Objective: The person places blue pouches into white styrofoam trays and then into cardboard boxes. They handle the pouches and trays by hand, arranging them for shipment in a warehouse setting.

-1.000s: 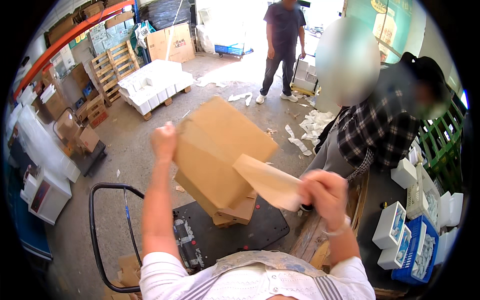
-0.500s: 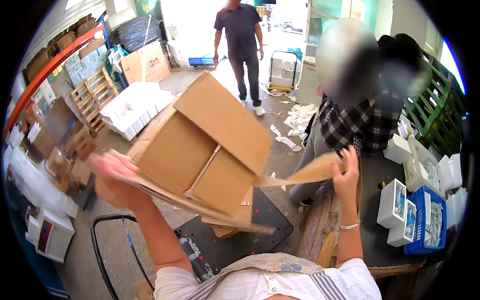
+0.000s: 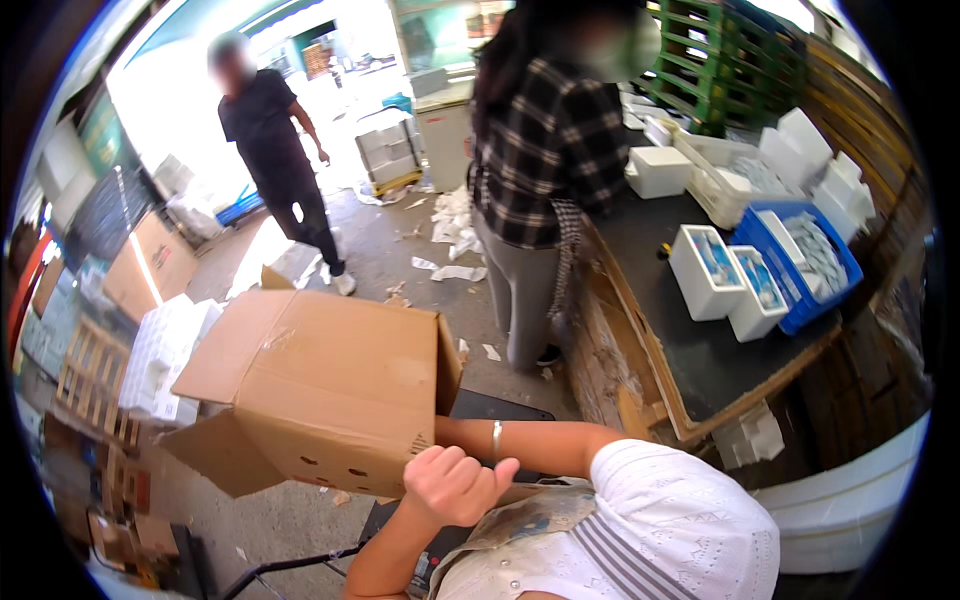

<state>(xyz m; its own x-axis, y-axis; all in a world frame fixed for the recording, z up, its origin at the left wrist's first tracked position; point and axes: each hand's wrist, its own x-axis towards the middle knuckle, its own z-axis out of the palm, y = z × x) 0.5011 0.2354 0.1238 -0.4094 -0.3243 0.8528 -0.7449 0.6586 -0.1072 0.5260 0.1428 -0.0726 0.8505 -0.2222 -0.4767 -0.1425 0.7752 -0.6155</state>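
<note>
A large brown cardboard box (image 3: 335,385) is tilted on its side in front of me, its flaps hanging loose at the left end. My left hand (image 3: 455,485) is closed at the box's near right corner, fingers curled and thumb pointing outward, gripping the cardboard edge there. My right forearm, with a bracelet (image 3: 497,440) at the wrist, reaches into the open right end of the box. The box wall hides my right hand and its fingers. Under the box, part of a black platform cart (image 3: 500,406) shows.
To the right, a dark-topped workbench (image 3: 690,360) bears white foam boxes (image 3: 705,270) and a blue crate (image 3: 800,265) of packs. A person in a plaid shirt (image 3: 540,150) stands beside it. Another person (image 3: 275,150) walks beyond the box. Paper scraps (image 3: 455,225) litter the floor.
The box has turned over and moved lower left. My left hand went from its left side to the near right corner. My right hand left the flap and went inside. The view swung right.
</note>
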